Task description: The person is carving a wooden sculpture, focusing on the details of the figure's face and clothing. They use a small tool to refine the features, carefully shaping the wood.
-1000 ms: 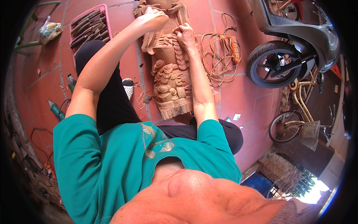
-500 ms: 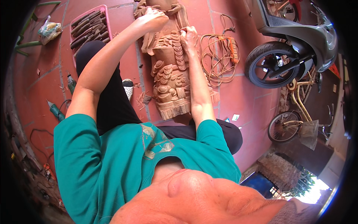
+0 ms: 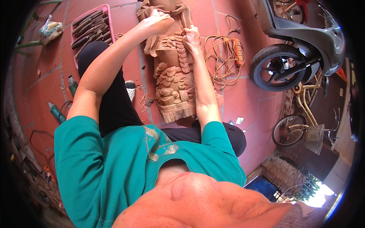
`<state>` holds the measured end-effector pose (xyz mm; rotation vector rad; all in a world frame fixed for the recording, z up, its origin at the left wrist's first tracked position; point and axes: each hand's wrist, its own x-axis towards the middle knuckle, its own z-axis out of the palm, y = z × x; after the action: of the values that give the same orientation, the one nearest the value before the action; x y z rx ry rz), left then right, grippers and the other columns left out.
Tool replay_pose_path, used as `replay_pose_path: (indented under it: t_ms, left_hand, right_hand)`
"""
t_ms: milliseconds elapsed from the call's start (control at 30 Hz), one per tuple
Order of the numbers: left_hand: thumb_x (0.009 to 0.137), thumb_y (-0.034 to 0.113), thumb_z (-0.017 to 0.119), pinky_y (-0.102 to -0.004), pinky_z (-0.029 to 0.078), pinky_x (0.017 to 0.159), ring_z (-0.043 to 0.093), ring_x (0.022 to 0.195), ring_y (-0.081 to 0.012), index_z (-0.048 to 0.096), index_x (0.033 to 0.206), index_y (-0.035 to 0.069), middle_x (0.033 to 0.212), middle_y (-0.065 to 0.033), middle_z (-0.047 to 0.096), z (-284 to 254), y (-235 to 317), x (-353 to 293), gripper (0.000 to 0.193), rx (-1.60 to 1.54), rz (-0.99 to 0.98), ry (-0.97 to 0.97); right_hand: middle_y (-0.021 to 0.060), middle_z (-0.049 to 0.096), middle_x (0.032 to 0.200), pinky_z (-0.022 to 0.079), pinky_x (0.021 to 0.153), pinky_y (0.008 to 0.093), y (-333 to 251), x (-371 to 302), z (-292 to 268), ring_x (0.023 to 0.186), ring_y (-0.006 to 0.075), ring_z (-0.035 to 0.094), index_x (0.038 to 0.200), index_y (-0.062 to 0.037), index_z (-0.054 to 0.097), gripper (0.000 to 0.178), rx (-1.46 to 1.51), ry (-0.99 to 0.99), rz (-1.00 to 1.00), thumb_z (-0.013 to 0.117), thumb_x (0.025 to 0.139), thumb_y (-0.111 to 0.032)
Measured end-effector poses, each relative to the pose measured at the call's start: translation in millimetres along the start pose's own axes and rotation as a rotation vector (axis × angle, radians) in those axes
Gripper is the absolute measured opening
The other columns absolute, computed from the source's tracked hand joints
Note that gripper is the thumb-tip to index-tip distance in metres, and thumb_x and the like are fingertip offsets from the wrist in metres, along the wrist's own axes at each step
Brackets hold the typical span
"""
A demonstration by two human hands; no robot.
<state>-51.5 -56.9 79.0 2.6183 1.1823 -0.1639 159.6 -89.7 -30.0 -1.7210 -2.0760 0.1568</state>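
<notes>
A carved brown wooden figure [image 3: 170, 70] lies lengthwise in front of me, its flat base toward my lap and its upper part at the top edge of the view. My left hand [image 3: 159, 22] is closed in a fist over the upper part of the carving. Whatever that fist grips is hidden. Lower down, on the right edge of the carving, my right hand [image 3: 191, 37] rests with curled fingers beside a row of overlapping carved discs. Its fingertips press together, and I cannot make out what is between them.
Left of the carving stands a pink tray [image 3: 110, 23] of chisels [image 3: 90, 28]. Two green power tools [image 3: 56, 113] lie by my left leg. An orange power strip [image 3: 238, 52] with coiled cord is on the right, near a parked motorbike [image 3: 281, 66]. Wood shavings [image 3: 144, 102] litter the tiles.
Both hands have shifted only slightly: the left a little toward me and the right a little to the left. The carving stays in place.
</notes>
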Motion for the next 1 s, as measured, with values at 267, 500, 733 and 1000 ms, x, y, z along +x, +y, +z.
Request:
replay_pose_path:
  t_ms: [267, 500, 733, 1000]
  left_hand:
    - [0.078, 0.000, 0.055, -0.0662, 0.034, 0.105, 0.067, 0.100, -0.0380, 0.067, 0.094, 0.000, 0.093, -0.0198, 0.070, 3, -3, 0, 0.020, -0.049, -0.004, 0.016]
    - [0.078, 0.001, 0.057, -0.0632, 0.040, 0.100, 0.067, 0.099, -0.0376, 0.067, 0.093, -0.001, 0.094, -0.0206, 0.070, 4, -2, -1, 0.019, -0.009, 0.030, 0.031]
    - [0.079, 0.002, 0.058, -0.0554, 0.045, 0.093, 0.068, 0.098, -0.0368, 0.066, 0.091, 0.000, 0.093, -0.0197, 0.070, 3, -3, -3, 0.015, 0.012, 0.008, 0.041]
    - [0.080, 0.002, 0.056, -0.0542, 0.046, 0.090, 0.068, 0.095, -0.0366, 0.066, 0.089, 0.000, 0.091, -0.0193, 0.070, 3, 5, -5, 0.013, -0.012, 0.040, 0.014]
  right_hand:
    - [0.0140, 0.061, 0.087, 0.049, 0.082, 0.0425, -7, -6, 0, 0.093, 0.0335, 0.058, 0.079, -0.0070, 0.073, 0.007, 0.064, 0.126, 0.081, 0.067, 0.080, -0.010]
    - [0.0171, 0.062, 0.087, 0.049, 0.081, 0.0447, 4, -1, 10, 0.092, 0.0353, 0.059, 0.076, -0.0047, 0.072, 0.007, -0.022, 0.051, 0.034, 0.066, 0.078, -0.008]
    - [0.0174, 0.062, 0.088, 0.048, 0.081, 0.0449, -3, -4, 2, 0.089, 0.0362, 0.059, 0.075, -0.0054, 0.072, 0.007, 0.171, 0.031, 0.035, 0.066, 0.075, -0.004]
    - [0.0182, 0.062, 0.085, 0.049, 0.082, 0.0457, 0, -8, 12, 0.089, 0.0357, 0.061, 0.080, -0.0055, 0.074, 0.008, 0.019, 0.103, 0.105, 0.070, 0.078, -0.013]
